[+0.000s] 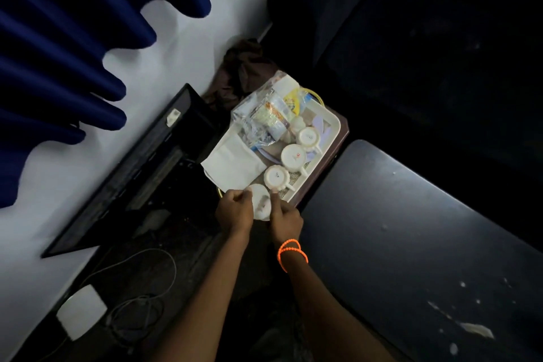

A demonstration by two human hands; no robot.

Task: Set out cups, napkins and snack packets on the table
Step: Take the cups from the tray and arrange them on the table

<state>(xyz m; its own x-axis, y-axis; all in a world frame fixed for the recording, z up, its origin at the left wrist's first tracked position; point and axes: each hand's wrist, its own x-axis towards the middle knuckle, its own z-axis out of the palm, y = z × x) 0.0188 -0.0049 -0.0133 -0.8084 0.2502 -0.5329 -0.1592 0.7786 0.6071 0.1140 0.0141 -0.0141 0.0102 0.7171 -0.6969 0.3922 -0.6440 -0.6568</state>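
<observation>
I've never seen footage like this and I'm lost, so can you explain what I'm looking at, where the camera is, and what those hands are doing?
There is no machine here. This is one picture from a wide-angle camera worn on a person's head, looking down at their own two bare hands.

Below them is a white tray resting on a small dark stand. In it are three white cups turned upside down, a folded white napkin, and clear snack packets piled at the far end.

Both hands are on a fourth white cup at the near edge of the tray. The left hand grips it from one side with curled fingers, and the right hand, the one with orange bands on its wrist, holds the other side.

A dark table lies to the right.
</observation>
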